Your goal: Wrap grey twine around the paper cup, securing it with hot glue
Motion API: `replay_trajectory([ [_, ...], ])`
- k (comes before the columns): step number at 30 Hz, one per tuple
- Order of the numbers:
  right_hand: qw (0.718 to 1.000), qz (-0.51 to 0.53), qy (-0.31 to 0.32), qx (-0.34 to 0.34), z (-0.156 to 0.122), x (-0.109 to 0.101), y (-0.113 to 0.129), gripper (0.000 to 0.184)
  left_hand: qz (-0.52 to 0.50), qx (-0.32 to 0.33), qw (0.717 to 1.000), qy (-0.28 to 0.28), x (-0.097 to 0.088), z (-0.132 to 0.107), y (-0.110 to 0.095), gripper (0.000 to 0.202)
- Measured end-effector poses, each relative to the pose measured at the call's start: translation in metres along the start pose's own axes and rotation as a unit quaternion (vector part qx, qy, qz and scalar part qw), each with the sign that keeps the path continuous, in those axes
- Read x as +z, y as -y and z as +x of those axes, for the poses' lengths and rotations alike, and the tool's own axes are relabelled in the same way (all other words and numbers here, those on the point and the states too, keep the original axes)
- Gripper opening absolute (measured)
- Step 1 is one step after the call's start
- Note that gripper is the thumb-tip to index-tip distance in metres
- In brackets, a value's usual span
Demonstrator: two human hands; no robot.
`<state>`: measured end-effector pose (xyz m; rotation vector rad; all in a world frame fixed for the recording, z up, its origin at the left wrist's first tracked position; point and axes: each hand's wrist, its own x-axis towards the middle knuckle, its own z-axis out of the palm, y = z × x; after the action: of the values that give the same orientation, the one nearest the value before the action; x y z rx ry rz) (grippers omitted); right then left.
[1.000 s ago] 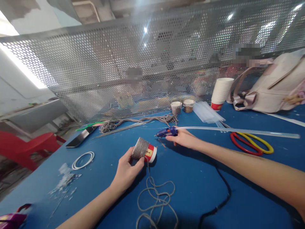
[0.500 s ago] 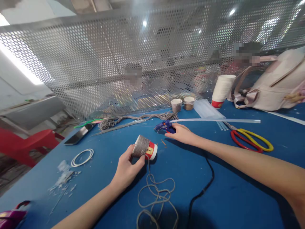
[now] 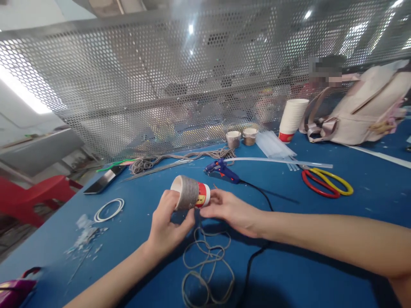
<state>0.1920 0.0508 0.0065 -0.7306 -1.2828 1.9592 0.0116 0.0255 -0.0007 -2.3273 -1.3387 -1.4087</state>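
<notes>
My left hand (image 3: pixel 168 222) grips a paper cup (image 3: pixel 189 194) that lies on its side above the blue table (image 3: pixel 308 231); grey cord is wound round most of the cup, and its red and white rim end points right. My right hand (image 3: pixel 229 209) touches that rim end, fingers curled near the cord where it leaves the cup. Loose grey cord (image 3: pixel 207 267) lies in loops on the table below both hands. A blue glue gun (image 3: pixel 221 170) with a long clear glue stick (image 3: pixel 282 161) lies on the table just beyond, no hand on it.
Red and yellow scissors (image 3: pixel 326 183) lie at the right, a stack of paper cups (image 3: pixel 292 119) and a pale bag (image 3: pixel 362 113) behind them. Two small cups (image 3: pixel 241 137), a cord bundle (image 3: pixel 180 158), a phone (image 3: pixel 102 182) and a white ring (image 3: pixel 109 209) lie about. A perforated metal screen (image 3: pixel 160 85) closes the far edge.
My right hand let go of the glue gun and came back to the cup's rim end. My left hand lifted the cup and turned it slightly.
</notes>
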Motion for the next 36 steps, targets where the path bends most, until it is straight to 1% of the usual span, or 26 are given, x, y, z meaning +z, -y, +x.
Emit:
replay_trajectory([
  [2, 0.992, 0.094, 0.059, 0.066, 0.004, 0.013, -0.007, 0.029, 0.014, 0.036, 0.999, -0.008, -0.002, 0.002, -0.003, 0.008],
  [3, 0.985, 0.119, 0.075, 0.096, 0.005, 0.016, -0.008, 0.027, 0.022, 0.036, 0.999, -0.009, -0.003, 0.002, -0.004, 0.008],
  [5, 0.981, 0.114, 0.070, 0.140, 0.004, 0.016, -0.007, 0.023, 0.039, 0.002, 0.999, -0.007, -0.003, 0.003, -0.004, 0.009],
  [7, 0.988, 0.034, 0.035, 0.148, 0.000, 0.010, -0.001, 0.017, 0.045, -0.064, 0.997, 0.008, -0.002, 0.004, -0.002, 0.009],
  [8, 0.991, -0.031, 0.013, 0.132, -0.002, 0.006, 0.003, 0.014, 0.039, -0.105, 0.994, 0.020, -0.002, 0.004, -0.002, 0.008],
  [9, 0.989, -0.106, -0.005, 0.100, -0.004, 0.002, 0.007, 0.011, 0.025, -0.147, 0.988, 0.037, -0.001, 0.004, -0.002, 0.007],
  [10, 0.981, -0.185, -0.018, 0.048, -0.006, -0.002, 0.012, 0.008, 0.004, -0.187, 0.981, 0.058, 0.000, 0.004, -0.003, 0.007],
  [11, 0.963, -0.266, -0.026, -0.018, -0.007, -0.006, 0.015, 0.006, -0.023, -0.222, 0.971, 0.081, 0.000, 0.005, -0.004, 0.009],
  [12, 0.935, -0.341, -0.031, -0.088, -0.008, -0.008, 0.018, 0.006, -0.054, -0.254, 0.960, 0.105, 0.001, 0.006, -0.006, 0.010],
  [14, 0.865, -0.456, -0.036, -0.207, -0.008, -0.013, 0.021, 0.006, -0.118, -0.299, 0.936, 0.146, 0.000, 0.008, -0.011, 0.010],
  [15, 0.830, -0.498, -0.037, -0.249, -0.008, -0.015, 0.021, 0.006, -0.146, -0.317, 0.924, 0.159, 0.000, 0.009, -0.014, 0.011],
  [16, 0.799, -0.531, -0.036, -0.280, -0.008, -0.017, 0.021, 0.006, -0.171, -0.332, 0.912, 0.169, 0.000, 0.010, -0.016, 0.013],
  [17, 0.775, -0.554, -0.034, -0.302, -0.007, -0.018, 0.020, 0.007, -0.192, -0.346, 0.901, 0.178, -0.001, 0.010, -0.018, 0.016],
  [18, 0.756, -0.571, -0.033, -0.318, -0.007, -0.019, 0.019, 0.008, -0.211, -0.357, 0.891, 0.186, -0.001, 0.010, -0.019, 0.019],
  [20, 0.732, -0.592, -0.033, -0.336, -0.006, -0.021, 0.017, 0.009, -0.241, -0.372, 0.874, 0.201, -0.001, 0.009, -0.020, 0.023],
  [22, 0.724, -0.599, -0.036, -0.340, -0.005, -0.022, 0.016, 0.010, -0.257, -0.380, 0.864, 0.207, -0.001, 0.007, -0.021, 0.023],
  [25, 0.730, -0.596, -0.046, -0.332, -0.005, -0.022, 0.015, 0.009, -0.275, -0.384, 0.859, 0.197, 0.000, 0.006, -0.020, 0.022],
  [29, 0.743, -0.586, -0.058, -0.317, -0.005, -0.022, 0.014, 0.008, -0.284, -0.383, 0.860, 0.182, -0.001, 0.006, -0.021, 0.020],
  [32, 0.747, -0.585, -0.064, -0.308, -0.005, -0.021, 0.013, 0.008, -0.283, -0.377, 0.864, 0.176, -0.001, 0.006, -0.020, 0.021],
  [36, 0.751, -0.585, -0.070, -0.298, -0.006, -0.020, 0.012, 0.008, -0.281, -0.374, 0.865, 0.183, -0.001, 0.006, -0.019, 0.020],
])
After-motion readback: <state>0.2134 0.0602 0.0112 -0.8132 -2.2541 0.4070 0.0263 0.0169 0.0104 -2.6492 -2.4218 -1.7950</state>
